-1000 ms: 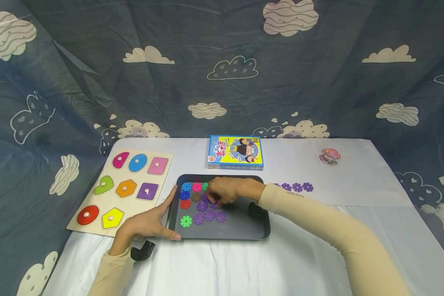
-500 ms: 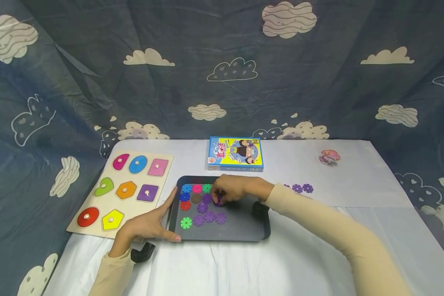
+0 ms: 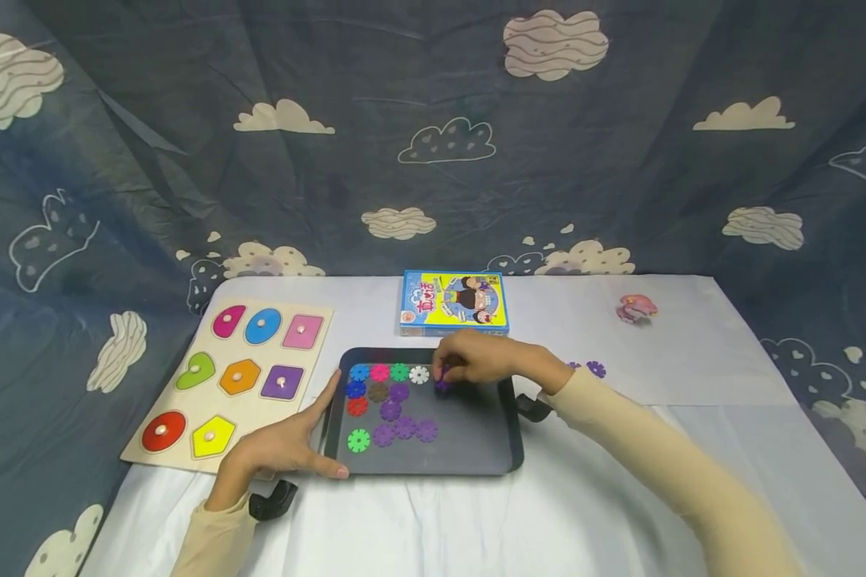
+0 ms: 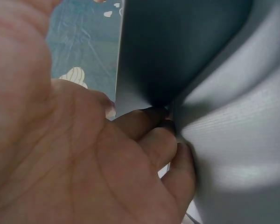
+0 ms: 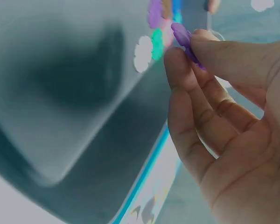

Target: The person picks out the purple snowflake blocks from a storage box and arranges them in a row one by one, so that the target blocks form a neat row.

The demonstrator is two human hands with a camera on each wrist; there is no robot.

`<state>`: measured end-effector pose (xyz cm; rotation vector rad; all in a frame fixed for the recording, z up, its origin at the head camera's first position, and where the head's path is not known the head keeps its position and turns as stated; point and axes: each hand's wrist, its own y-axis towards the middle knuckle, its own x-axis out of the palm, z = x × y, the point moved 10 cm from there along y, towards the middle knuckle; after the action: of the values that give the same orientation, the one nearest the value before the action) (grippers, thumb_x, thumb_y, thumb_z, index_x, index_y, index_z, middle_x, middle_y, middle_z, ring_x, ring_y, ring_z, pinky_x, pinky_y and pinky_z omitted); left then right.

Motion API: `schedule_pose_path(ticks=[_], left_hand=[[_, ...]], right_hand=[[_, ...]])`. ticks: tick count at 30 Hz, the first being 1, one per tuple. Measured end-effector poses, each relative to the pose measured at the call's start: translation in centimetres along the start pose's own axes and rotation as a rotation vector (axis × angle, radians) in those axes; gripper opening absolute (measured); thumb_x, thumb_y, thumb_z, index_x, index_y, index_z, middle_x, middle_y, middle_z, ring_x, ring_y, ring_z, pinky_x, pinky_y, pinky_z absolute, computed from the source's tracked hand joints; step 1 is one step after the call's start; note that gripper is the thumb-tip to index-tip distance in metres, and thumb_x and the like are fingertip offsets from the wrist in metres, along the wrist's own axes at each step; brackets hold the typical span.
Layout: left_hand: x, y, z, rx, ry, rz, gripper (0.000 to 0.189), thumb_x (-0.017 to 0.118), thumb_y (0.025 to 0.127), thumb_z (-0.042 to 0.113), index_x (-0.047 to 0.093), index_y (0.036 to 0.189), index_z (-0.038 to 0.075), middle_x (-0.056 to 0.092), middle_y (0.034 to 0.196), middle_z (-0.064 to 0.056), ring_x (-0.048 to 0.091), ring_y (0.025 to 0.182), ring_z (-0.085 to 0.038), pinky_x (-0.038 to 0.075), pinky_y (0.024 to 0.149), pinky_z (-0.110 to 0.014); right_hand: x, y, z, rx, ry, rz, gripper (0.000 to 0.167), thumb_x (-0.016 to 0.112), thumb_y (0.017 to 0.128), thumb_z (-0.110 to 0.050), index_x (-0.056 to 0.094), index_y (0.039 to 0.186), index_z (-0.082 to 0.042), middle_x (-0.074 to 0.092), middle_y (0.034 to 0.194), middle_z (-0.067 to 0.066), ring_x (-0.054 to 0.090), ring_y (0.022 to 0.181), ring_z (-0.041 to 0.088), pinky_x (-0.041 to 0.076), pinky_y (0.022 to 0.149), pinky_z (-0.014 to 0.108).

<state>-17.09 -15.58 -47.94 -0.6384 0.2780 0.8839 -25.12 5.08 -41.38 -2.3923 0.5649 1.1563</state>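
Between thumb and fingertips my right hand pinches a purple snowflake disc, held on edge over the upper right part of the dark grey tray. My left hand touches the tray's left side, thumb stretched to the front corner and index finger along the rim. In the left wrist view, its other fingers lie against the tray's edge, tips partly hidden. Inside the tray, a top row ends with a white disc, near the right hand. Several purple discs and a light green disc lie below.
A wooden shape puzzle board lies left of the tray. Behind the tray is a blue and yellow game box. More purple discs lie at right, partly behind the sleeve. A pink toy stands farther right.
My right hand has lifted a purple disc from among those in the tray and moved right with it. The white disc, hidden before, now shows. My left hand stays at the tray.
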Motion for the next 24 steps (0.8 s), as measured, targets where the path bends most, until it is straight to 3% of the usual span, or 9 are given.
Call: schedule_pose_path(ticks=[10, 17, 24], left_hand=[[-0.1, -0.1, 0.2, 0.016, 0.012, 0.003, 0.143, 0.094, 0.065, 0.034, -0.012, 0.161, 0.028, -0.006, 0.169, -0.016, 0.006, 0.153, -0.047, 0.016, 0.119, -0.069], [0.1, 0.0, 0.2, 0.033, 0.001, -0.007, 0.143, 0.094, 0.066, 0.033, -0.012, 0.161, 0.028, -0.007, 0.169, -0.016, 0.004, 0.153, -0.046, 0.015, 0.120, -0.068], [0.2, 0.0, 0.2, 0.043, -0.019, -0.016, 0.143, 0.094, 0.067, 0.031, -0.014, 0.160, 0.028, -0.010, 0.169, -0.014, 0.000, 0.154, -0.044, 0.013, 0.120, -0.068]], right_hand=[[-3.2, -3.7, 2.1, 0.045, 0.146, 0.158, 0.012, 0.068, 0.095, -0.008, 0.073, 0.104, -0.013, 0.071, 0.100, -0.003, 0.064, 0.084, 0.011, 0.058, 0.077, 0.026], [-4.4, -7.1, 4.5, 0.076, 0.247, 0.253, 0.011, 0.068, 0.094, -0.006, 0.073, 0.103, -0.011, 0.073, 0.101, 0.001, 0.070, 0.094, 0.016, 0.060, 0.089, 0.035], [-5.1, -10.8, 7.6, 0.139, 0.237, 0.359, 0.013, 0.067, 0.095, -0.004, 0.073, 0.103, -0.012, 0.074, 0.101, 0.001, 0.071, 0.094, 0.017, 0.060, 0.088, 0.030]])
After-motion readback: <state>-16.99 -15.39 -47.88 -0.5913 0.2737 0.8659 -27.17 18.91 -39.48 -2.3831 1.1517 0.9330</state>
